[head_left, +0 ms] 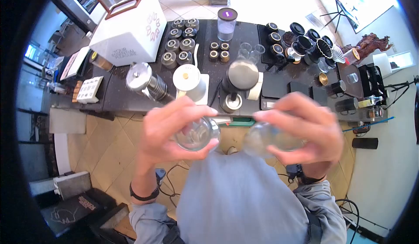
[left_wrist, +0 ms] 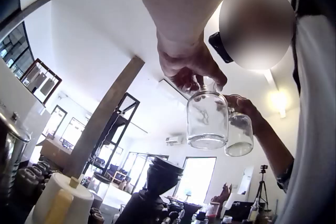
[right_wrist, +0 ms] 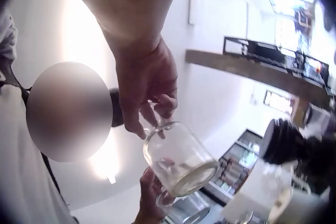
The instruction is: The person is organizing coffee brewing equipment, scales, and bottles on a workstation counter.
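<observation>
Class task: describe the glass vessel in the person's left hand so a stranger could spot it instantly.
Start at the long dark counter crowded with coffee gear. In front of it the person raises two hands; the left hand grips a clear glass bottle. Unlike the blurred bottle in the right hand, its round base faces the camera.

Grey shirt with rolled sleeves; black wrist straps on both bare forearms.

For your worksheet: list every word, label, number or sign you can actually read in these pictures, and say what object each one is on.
None can be read for certain.
White box: lines of print under a petal-shaped logo, too blurred.
White card: small grid of marks, too small.
Dark mat on the floor: pale marking, illegible.
Glass bottles held in left hand and right hand: no label visible.
</observation>
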The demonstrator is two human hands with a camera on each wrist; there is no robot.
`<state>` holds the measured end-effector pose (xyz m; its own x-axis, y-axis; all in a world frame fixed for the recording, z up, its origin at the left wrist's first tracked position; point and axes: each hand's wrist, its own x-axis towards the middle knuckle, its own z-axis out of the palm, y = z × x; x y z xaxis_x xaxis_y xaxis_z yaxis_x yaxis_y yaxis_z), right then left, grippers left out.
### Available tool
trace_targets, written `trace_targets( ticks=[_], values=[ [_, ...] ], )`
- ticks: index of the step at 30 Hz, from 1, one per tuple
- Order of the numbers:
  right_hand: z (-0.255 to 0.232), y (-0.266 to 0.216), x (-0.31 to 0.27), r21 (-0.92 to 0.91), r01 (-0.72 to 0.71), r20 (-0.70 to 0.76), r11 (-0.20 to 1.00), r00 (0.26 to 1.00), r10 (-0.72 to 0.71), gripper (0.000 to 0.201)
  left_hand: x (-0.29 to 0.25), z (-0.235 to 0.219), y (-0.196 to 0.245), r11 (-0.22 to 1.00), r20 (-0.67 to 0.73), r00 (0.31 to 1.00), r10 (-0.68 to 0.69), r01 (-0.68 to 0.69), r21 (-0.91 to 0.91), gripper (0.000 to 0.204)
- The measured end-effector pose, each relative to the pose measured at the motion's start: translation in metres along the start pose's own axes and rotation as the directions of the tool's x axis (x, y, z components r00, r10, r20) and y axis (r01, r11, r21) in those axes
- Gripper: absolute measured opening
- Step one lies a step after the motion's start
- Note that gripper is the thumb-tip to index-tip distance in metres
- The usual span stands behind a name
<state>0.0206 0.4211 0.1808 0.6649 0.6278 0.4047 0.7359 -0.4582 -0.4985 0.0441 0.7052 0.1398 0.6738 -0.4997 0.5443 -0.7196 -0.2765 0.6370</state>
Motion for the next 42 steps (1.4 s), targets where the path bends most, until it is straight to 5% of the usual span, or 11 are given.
trace_targets(
  ticks=[3, 5, 10, 11, 12, 13, 14, 20, 25, 35, 42],
  values=[
    [-0.045, 0.008, 0.015, -0.152, -0.051, -0.170, 0.987, 0.985, 0.025, 0.058, 0.028, -0.031, -0.034, 0.996, -0.076, 0.994, 0.082, -0.084, -0.022, 0.044],
    [-0.080, 0.025, 0.021, -0.297, -0.081, -0.153, 0.952, 0.988, 0.036, 0.053, 0.044, -0.043, -0.057, 0.994, -0.205, 0.977, 0.062, -0.079, -0.074, 0.042],
    [-0.091, 0.091, 0.041, -0.066, -0.445, -0.462, 0.893, 0.807, 0.368, 0.038, 0.090, -0.047, -0.103, 0.993, -0.300, 0.948, -0.106, 0.085, -0.084, 0.036],
    [-0.093, 0.110, 0.047, 0.006, -0.594, -0.442, 0.804, 0.720, 0.535, 0.039, 0.100, -0.043, -0.112, 0.979, -0.313, 0.931, -0.186, 0.149, -0.138, 0.035],
    [-0.087, 0.138, 0.054, -0.063, -0.486, -0.443, 0.871, 0.796, 0.412, 0.039, 0.108, -0.039, -0.121, 0.967, -0.288, 0.934, -0.210, 0.153, -0.205, 0.033],
    [-0.081, 0.155, 0.062, 0.043, -0.596, -0.417, 0.801, 0.718, 0.557, 0.037, 0.117, -0.034, -0.126, 0.968, -0.288, 0.935, -0.205, 0.150, -0.203, 0.033],
    [-0.075, 0.195, 0.062, -0.078, -0.498, -0.436, 0.864, 0.796, 0.420, 0.037, 0.126, -0.029, -0.130, 0.967, -0.273, 0.935, -0.229, 0.185, -0.175, 0.032],
    [-0.009, 0.332, 0.075, 0.057, -0.648, -0.304, 0.759, 0.713, 0.632, 0.034, 0.176, 0.008, -0.160, 0.938, -0.130, 0.929, -0.345, 0.344, -0.037, 0.032],
    [0.047, 0.429, 0.058, -0.004, -0.681, -0.233, 0.733, 0.713, 0.661, 0.037, 0.210, 0.056, -0.184, 0.946, -0.083, 0.954, -0.289, 0.298, 0.128, 0.034],
    [0.103, 0.473, 0.047, -0.108, -0.750, -0.167, 0.653, 0.661, 0.732, 0.041, 0.254, 0.136, -0.247, 0.948, 0.087, 0.979, -0.186, 0.156, 0.277, 0.037],
    [0.108, 0.469, 0.043, -0.091, -0.767, -0.107, 0.635, 0.642, 0.759, 0.041, 0.260, 0.180, -0.287, 0.935, 0.160, 0.956, -0.245, 0.190, 0.299, 0.038]
  ],
)
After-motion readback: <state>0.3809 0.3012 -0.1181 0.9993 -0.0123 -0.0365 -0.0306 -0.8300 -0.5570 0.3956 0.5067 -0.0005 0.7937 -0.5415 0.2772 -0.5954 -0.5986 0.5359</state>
